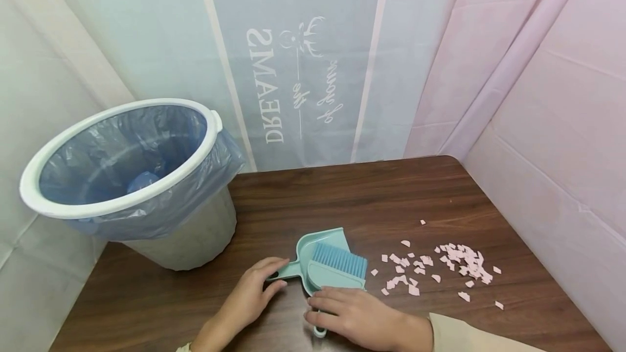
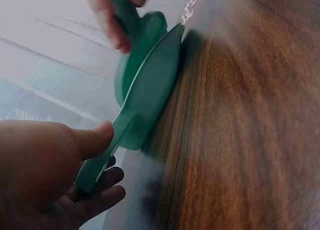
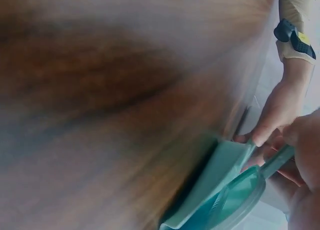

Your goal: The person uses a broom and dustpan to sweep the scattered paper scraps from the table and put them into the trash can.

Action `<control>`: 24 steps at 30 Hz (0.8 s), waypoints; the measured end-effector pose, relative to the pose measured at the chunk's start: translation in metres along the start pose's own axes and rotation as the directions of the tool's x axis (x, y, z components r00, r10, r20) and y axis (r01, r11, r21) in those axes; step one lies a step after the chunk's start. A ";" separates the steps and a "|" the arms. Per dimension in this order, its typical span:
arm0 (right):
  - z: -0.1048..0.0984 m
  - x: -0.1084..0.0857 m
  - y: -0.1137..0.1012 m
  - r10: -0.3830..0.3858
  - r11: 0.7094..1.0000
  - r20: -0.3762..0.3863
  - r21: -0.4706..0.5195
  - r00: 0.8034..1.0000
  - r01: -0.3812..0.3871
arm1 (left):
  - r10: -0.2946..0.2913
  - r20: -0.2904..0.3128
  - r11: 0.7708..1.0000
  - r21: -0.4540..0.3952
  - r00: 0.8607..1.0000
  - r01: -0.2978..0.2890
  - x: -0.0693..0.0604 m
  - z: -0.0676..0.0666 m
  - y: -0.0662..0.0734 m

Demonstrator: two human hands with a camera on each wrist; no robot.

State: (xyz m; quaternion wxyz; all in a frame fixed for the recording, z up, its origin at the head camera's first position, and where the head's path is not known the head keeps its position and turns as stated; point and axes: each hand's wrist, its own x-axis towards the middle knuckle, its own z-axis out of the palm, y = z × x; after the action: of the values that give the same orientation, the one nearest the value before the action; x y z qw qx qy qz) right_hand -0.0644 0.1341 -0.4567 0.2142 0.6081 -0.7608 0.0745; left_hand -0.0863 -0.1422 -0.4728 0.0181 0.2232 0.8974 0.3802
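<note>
The right hand (image 1: 354, 314) is gripping a teal plastic, blue-bristled brush (image 1: 337, 272); the left hand (image 1: 248, 290) is pinching the handle (image 1: 289, 271) of a teal plastic dustpan (image 1: 308, 246), which the brush is overlapping on the brown wooden table (image 1: 283, 200); whitish paper scraps (image 1: 469, 262) are lying rightward; a round, white-rimmed bin (image 1: 207, 235) is standing back left.

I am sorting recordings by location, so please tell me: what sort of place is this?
Probably a screened-off work corner indoors: a printed sheet hangs behind a brown table, pale sheets flank it, and the table holds a lined bin.
</note>
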 end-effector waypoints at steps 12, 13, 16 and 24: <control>-0.018 0.007 0.025 0.155 0.970 -0.288 0.226 0.945 -0.090 | 0.043 -0.058 0.999 0.028 0.997 -0.042 0.000 0.002 0.000; -0.020 0.006 0.027 0.184 0.959 -0.289 0.261 0.940 -0.108 | 0.046 -0.058 0.998 0.035 0.997 -0.044 0.000 0.003 0.000; -0.027 0.005 0.035 0.279 0.917 -0.291 0.364 0.915 -0.163 | 0.042 -0.056 0.998 0.046 0.998 -0.039 0.000 0.003 0.000; -0.052 0.003 0.059 0.580 0.749 -0.272 0.549 0.768 -0.372 | 0.019 -0.034 0.997 0.077 0.999 -0.017 0.001 0.001 0.002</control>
State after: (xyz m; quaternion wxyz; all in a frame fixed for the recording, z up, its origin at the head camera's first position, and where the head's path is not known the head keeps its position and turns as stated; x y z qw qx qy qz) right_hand -0.1091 0.1660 -0.3999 0.1958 0.3887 -0.7864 0.4384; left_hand -0.0862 -0.1392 -0.4720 -0.0095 0.2252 0.9094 0.3496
